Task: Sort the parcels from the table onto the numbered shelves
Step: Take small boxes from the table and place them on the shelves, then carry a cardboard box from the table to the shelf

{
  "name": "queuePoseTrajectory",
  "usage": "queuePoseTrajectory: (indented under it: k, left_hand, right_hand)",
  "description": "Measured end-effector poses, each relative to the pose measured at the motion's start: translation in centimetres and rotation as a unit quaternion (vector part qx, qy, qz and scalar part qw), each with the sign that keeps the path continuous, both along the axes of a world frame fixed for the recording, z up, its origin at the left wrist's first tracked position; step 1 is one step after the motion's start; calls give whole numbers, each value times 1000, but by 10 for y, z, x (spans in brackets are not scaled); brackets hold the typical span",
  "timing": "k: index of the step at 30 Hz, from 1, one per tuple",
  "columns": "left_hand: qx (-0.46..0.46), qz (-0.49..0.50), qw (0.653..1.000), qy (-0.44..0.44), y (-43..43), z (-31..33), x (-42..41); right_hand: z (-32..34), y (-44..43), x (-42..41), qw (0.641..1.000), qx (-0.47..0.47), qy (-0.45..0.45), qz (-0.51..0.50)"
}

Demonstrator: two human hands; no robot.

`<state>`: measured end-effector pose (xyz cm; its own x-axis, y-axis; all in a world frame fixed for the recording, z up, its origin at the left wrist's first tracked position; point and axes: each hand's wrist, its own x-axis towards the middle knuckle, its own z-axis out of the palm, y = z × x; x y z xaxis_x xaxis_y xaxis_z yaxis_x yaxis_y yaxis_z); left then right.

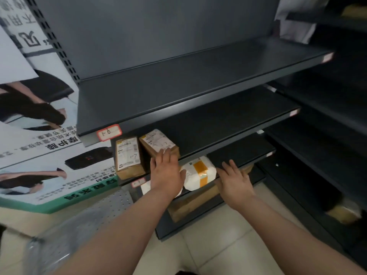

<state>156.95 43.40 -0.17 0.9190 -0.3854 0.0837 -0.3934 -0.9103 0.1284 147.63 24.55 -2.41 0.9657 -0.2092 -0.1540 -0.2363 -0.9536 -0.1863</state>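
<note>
Left hand (pixel 165 171) grip released, straight fingers on tilted brown parcel (pixel 156 142). Right hand (pixel 234 180) grip released, flat beside white parcel (pixel 195 180).

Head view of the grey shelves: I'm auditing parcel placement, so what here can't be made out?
All in the head view:
1. Small print on the left brown cardboard box: too blurred to read.
2. White parcel lower down: mostly hidden behind the left hand and its wrist.
3. Long brown carton: partly covered by the dark shelf above it and the right hand.
4. Pale tags at the far right: blurred.
</note>
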Motion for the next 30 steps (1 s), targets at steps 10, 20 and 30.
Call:
queuePoseTrajectory:
  k: [10,20,30]
  left_hand:
    - [66,-213,969,108,-140,-3,-152]
    - [125,-462,867,138,-320,1,-334]
    - [159,-682,700,140,-479,-15,-537]
  right_hand:
    - [1,-101,-235,980,17,65,-186]
    - [1,-172,-473,899,23,63,-433]
    - [-8,-204,-660,740,36,68,-669]
